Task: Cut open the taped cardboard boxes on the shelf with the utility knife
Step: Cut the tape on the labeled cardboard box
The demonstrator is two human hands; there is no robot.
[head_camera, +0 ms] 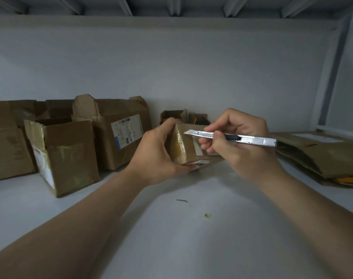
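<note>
Across the lower half of the view we see the wide white shelf (171, 228), with a pale wall behind it. At 9 o'clock stands a cluster of large brown cardboard boxes: a plain one at the far edge (6, 150), an open-topped one patched with glossy tape (71, 156), and behind it a torn-flapped one bearing a white printed label (119, 133). At 3 o'clock lies a pile of flattened brown cardboard (320, 156). Two small opened brown boxes (171, 114) sit against the wall at 12 o'clock from the hands.

Near the centre we find the left hand (153, 154) gripping the small brown taped cardboard box (183, 146), its fingers curled round the box's 9 o'clock end, thumb on top. The box is tilted, held just above the shelf or resting on it; we cannot tell which. The right hand (242, 143), at 3 o'clock from the box, pinches the slim silver utility knife (250, 140) pen-fashion between thumb and bent fingers. The knife lies nearly level, its pointed tip toward 9 o'clock, over the box's taped top; we cannot tell whether it touches.

At 6 o'clock from the box, on the shelf, lie a dark sliver (181, 201) and a yellowish crumb (207, 215).
</note>
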